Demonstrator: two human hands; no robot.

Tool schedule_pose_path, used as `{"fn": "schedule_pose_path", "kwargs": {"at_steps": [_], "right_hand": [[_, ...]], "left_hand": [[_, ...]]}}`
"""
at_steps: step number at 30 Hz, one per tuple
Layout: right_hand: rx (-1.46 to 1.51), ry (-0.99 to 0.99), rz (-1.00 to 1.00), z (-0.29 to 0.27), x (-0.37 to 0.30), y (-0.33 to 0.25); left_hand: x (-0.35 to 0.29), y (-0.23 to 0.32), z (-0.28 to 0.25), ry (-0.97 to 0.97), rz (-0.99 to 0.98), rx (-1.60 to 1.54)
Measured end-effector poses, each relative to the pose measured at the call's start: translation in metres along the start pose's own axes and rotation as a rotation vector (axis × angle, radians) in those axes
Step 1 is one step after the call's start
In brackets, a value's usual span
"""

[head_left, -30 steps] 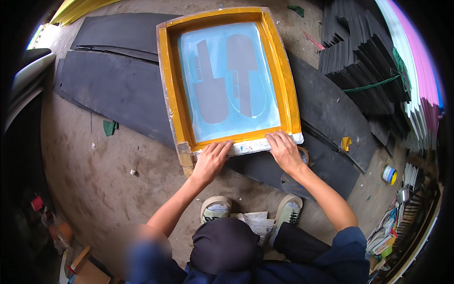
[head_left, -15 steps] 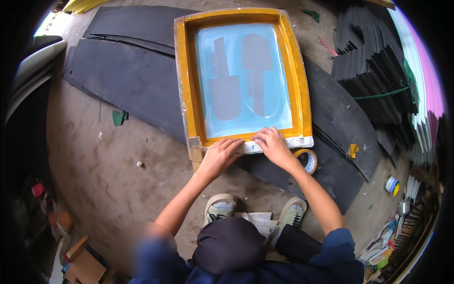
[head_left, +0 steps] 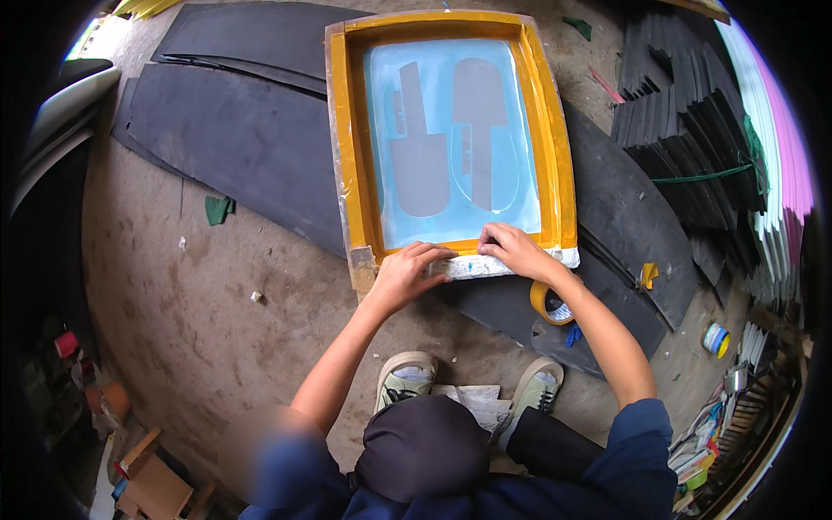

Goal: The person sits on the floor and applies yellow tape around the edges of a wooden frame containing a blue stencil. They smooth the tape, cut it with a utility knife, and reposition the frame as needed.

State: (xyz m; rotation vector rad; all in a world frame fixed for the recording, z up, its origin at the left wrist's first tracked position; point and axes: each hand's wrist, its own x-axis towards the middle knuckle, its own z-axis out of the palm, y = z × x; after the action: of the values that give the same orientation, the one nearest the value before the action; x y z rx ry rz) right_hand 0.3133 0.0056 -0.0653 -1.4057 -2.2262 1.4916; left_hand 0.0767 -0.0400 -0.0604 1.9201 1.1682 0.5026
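Note:
A screen printing frame (head_left: 559, 165) bound in amber tape lies ahead of me. Its pale blue mesh (head_left: 407, 232) carries grey sole-shaped areas. My left hand (head_left: 406, 273) grips the near rail, fingers bent over the top and thumb against the white front face. To its right, my right hand (head_left: 513, 250) has its fingers curled and pressed together at the rail's inner edge; whatever is under its fingertips is hidden. A roll of amber tape (head_left: 541, 302) sits just beside my right wrist, with a small blue object (head_left: 573, 335) near it.
Black sheets (head_left: 234, 130) lie beneath the frame on the dirty concrete floor (head_left: 217, 347). Stacked black sheets (head_left: 676, 139) tied with green cord stand at the right. Folded paper (head_left: 478, 404) lies between my shoes. A small round tub (head_left: 718, 340) is farther right.
The frame appears slightly farther right and higher in the view. My right hand's fingers have curled in more, and its forearm has swung right, exposing the small blue object.

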Motion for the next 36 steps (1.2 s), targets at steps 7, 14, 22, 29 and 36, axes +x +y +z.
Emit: {"fn": "schedule_pose_path", "kwargs": {"at_steps": [7,14,22,29,36], "right_hand": [[0.065,0.063,-0.035,0.0012,-0.008,0.0048],[0.113,0.104,-0.036,-0.0018,-0.0089,0.0049],[0.242,0.172,-0.008,0.0014,-0.0113,0.0065],[0.359,0.221,0.014,0.004,-0.0116,0.0057],[0.559,0.275,0.091,0.0052,-0.0092,0.0075]], "left_hand": [[0.001,0.0004,-0.0008,-0.012,-0.002,0.009],[0.0001,-0.0032,0.0014,0.0,0.002,0.003],[-0.0012,-0.0067,0.0031,0.017,0.042,0.008],[-0.0009,-0.0073,0.0024,0.025,0.054,0.005],[-0.0011,-0.005,0.0005,-0.01,0.019,0.015]]}}
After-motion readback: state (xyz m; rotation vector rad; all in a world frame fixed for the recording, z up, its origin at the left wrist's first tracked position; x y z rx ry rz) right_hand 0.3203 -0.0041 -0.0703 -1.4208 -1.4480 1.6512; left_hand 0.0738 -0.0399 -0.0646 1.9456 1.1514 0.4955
